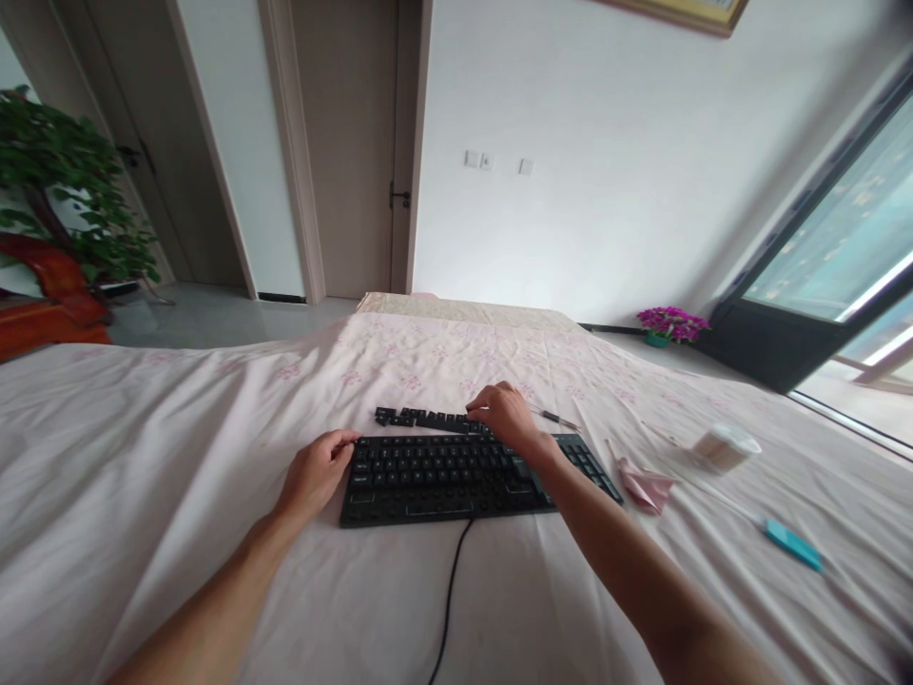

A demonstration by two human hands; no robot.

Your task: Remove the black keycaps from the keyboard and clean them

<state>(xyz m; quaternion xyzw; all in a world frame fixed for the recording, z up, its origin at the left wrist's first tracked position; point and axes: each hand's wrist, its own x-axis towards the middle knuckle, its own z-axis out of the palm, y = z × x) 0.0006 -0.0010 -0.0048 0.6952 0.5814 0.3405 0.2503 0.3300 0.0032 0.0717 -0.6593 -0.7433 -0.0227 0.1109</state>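
Head view, surface: we saw a bed (178,457) covered by a pale pink floral sheet, which carried every item listed below.
Head view, keyboard: we found a black keyboard (442,476) lying flat near the middle of the bed, its cable (451,590) running from the near edge toward us.
Head view, loose keycaps: we noted a row of black keycaps (420,419) lying on the sheet just beyond the keyboard's far edge.
Head view, left hand: our left hand (318,471) rested at the keyboard's left end, fingers curled against its corner; the grip was partly closed, touching the edge and holding nothing we could see.
Head view, right hand: our right hand (506,414) lay past the keyboard's far edge, fingertips down at the right end of the keycap row; we could not tell whether the grip held a keycap.
Head view, right side: we recorded a thin pen-like tool (556,417) just beyond the right hand, a folded pink cloth (646,485) beside the keyboard's right end, a round container (724,447) farther right, and a blue item (791,544) nearer us.
Head view, room: we saw a door (349,143), a green plant (64,181) and a pot of purple flowers (671,323).
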